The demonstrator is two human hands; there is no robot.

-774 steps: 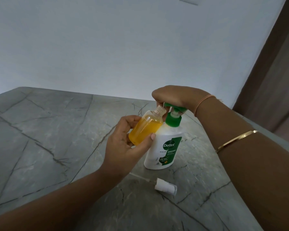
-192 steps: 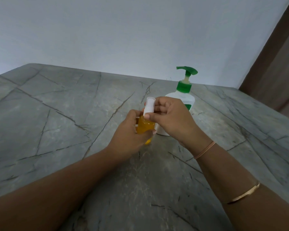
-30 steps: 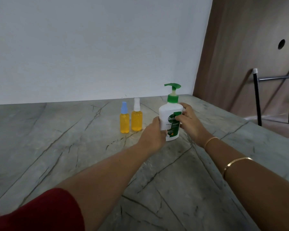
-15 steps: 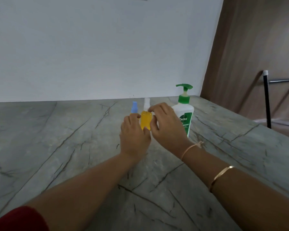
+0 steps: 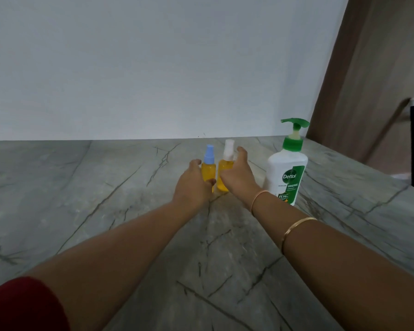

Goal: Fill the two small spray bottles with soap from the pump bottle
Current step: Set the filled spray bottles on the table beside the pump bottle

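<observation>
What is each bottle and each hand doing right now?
Blue-capped spray bottle: upright, capped, full of yellow soap.
White-capped spray bottle: upright, capped, full of yellow soap.
Pump bottle: upright, untouched, pump on.
Left hand: open, curved around the blue-capped bottle.
Right hand: open, by the white-capped bottle.

Grey marble-look countertop (image 5: 86, 187) with dark veins, filling the lower half of the frame up to a pale wall. Standing upright on it right of centre, just beside each other: blue-capped spray bottle (image 5: 208, 168) and white-capped spray bottle (image 5: 225, 172), both holding amber liquid. Further right, apart from the pair: white Dettol pump bottle (image 5: 287, 170) with green pump head.
</observation>
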